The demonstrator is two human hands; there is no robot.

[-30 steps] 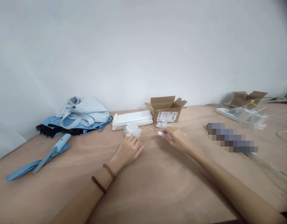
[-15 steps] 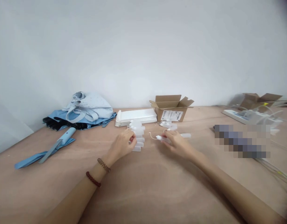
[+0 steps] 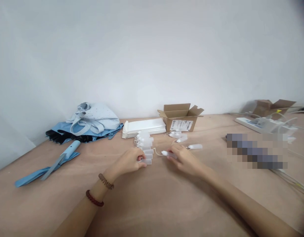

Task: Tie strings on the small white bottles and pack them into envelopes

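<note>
Tubes (image 3: 145, 144), small and white, are lying in one row of about six, running away from the left hand (image 3: 128, 162). Its fingers are curling against the nearest tube (image 3: 147, 161); grip or mere touch, I cannot tell. Right hand (image 3: 185, 160) is pinching one stringed tube (image 3: 166, 153) tight in its fingertips. One loose tube (image 3: 196, 146) is sitting just beyond those fingers, one open box (image 3: 180, 120) farther off.

White tubes (image 3: 147, 153), brown box (image 3: 180, 116), pale blue bag (image 3: 94, 118) (finely dotted), tan table (image 3: 152, 204)
</note>
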